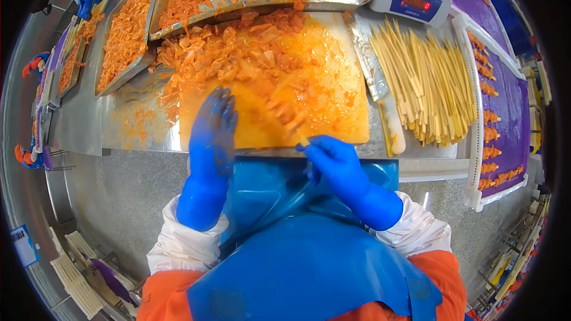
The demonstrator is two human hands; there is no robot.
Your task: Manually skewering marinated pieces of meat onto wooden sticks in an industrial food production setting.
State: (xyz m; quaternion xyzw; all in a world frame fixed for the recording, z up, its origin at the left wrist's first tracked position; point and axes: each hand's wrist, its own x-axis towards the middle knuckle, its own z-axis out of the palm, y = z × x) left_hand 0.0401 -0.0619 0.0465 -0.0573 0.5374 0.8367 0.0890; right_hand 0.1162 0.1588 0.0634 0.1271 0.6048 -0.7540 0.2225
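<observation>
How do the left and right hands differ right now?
The left hand is open, fingers extended; the right hand is closed on a skewer with orange pieces. The left hand's fingers are over the cutting board; the right hand is at its near edge. Both wear blue gloves.

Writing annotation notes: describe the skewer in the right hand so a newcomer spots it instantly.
Find the big yellow cutting board in front of the person. At its near edge, the blue-gloved right hand holds a skewer by its stick end. Orange pieces on its far end distinguish it from the bare sticks piled rightward.
</observation>
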